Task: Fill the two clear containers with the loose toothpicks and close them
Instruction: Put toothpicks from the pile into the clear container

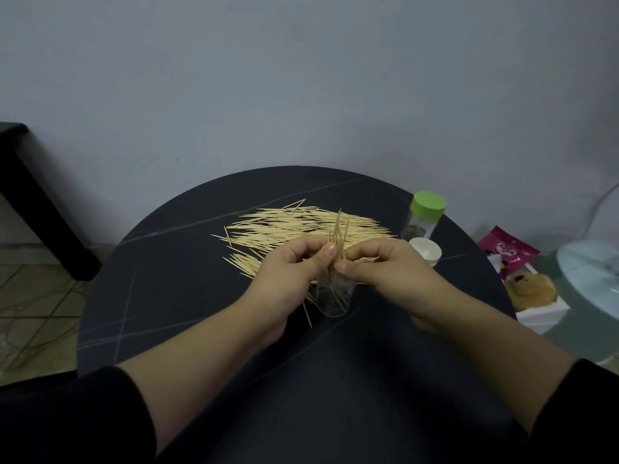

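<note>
Left hand (291, 262) and right hand (385, 266) pinch a bunch of toothpicks (338, 232) upright over an open clear container (331, 301)
The hands meet fingertip to fingertip at the middle of the round table (167, 296), and the bunch's lower ends dip into the container standing directly beneath them. The pile of loose toothpicks (284, 226) lies just beyond the hands, toward the far edge. A green-lidded clear container (423, 216) stands near the right edge, a white cap (425, 251) just in front of it
</note>
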